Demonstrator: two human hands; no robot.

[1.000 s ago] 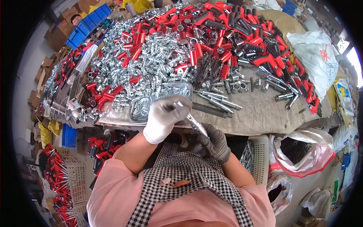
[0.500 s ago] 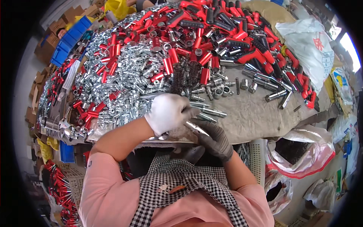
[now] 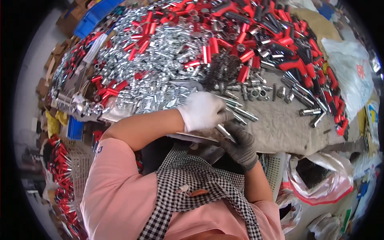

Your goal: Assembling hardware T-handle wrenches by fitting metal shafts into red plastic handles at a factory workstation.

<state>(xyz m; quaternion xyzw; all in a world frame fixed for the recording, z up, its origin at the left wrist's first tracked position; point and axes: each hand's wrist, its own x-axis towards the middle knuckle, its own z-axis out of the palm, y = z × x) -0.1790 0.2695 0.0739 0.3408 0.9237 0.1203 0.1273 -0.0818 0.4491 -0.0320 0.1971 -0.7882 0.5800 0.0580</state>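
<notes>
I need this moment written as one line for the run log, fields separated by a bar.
left hand: white glove, on rod | right hand: grey glove, holds metal rod | table: heaped silver parts, red handles

left hand (image 3: 203,111), white glove, fingers curled shut; right hand (image 3: 241,145), grey glove, just below left hand, fingers closed.

Grey cloth-covered bench (image 3: 288,128) under daylight; blue plastic crates (image 3: 94,18) far left; white perforated baskets (image 3: 78,168) and plastic bags (image 3: 320,184) on floor.
</notes>
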